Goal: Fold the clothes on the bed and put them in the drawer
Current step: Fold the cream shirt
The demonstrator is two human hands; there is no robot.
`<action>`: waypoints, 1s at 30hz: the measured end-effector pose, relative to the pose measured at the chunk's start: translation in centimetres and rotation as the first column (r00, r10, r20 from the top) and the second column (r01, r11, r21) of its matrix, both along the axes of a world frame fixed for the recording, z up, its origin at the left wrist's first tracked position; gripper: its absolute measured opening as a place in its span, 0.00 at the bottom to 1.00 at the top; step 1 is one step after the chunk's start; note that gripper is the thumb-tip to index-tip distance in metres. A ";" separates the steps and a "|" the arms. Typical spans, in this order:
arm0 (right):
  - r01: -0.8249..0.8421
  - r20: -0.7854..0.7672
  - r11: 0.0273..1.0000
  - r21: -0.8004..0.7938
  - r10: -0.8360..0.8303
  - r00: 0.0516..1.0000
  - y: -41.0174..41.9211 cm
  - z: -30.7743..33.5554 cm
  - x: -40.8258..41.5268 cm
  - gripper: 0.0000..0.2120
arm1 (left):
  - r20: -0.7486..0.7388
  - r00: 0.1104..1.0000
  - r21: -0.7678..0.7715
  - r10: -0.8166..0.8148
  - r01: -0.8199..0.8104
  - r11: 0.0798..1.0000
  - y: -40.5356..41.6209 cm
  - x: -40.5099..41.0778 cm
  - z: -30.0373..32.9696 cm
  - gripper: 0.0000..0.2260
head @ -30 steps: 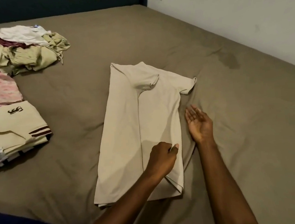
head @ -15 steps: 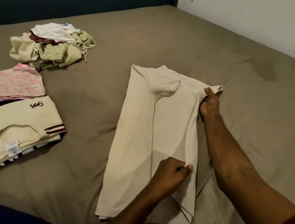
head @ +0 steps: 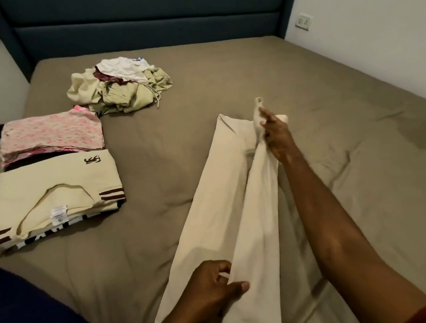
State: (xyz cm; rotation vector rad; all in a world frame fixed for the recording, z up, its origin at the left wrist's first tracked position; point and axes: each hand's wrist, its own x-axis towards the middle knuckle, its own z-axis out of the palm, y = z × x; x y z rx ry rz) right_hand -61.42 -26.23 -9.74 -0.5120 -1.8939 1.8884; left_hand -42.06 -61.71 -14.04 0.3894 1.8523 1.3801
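Beige shirt (head: 218,204): laid lengthwise on the bed (head: 333,130), towards its near right part, one side lifted and partly folded over. Its near hem is pinched by the left hand (head: 215,287); its far sleeve end is gripped and raised by the right hand (head: 276,136). Folded cream shirt (head: 55,195) and folded pink garment (head: 50,135): stacked by the left edge. Unfolded pile (head: 120,89): kept near the headboard (head: 142,18).
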 end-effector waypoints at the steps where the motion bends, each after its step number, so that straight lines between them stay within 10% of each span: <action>1: -0.058 0.075 0.993 0.107 0.050 0.996 -0.4 -1.2 -0.7 0.21 | -0.011 1.000 -0.051 -0.002 0.001 0.999 -1.0 -0.4 -0.6 0.03; 7: -0.031 0.267 0.759 0.651 -0.191 0.945 -4.5 -10.0 2.6 0.32 | 0.091 0.995 -0.154 0.035 -0.020 0.988 -4.0 -1.1 -2.2 0.17; 10: -0.092 0.295 0.548 0.832 -0.295 0.909 -8.1 -12.3 8.1 0.36 | 0.097 0.995 -0.117 0.000 0.011 0.993 -4.5 -1.5 -2.6 0.07; 30: -0.334 0.428 0.341 0.879 -0.255 0.867 -25.4 -12.3 34.8 0.35 | -0.052 0.998 -0.151 -0.019 0.011 0.988 -7.0 2.2 -1.3 0.18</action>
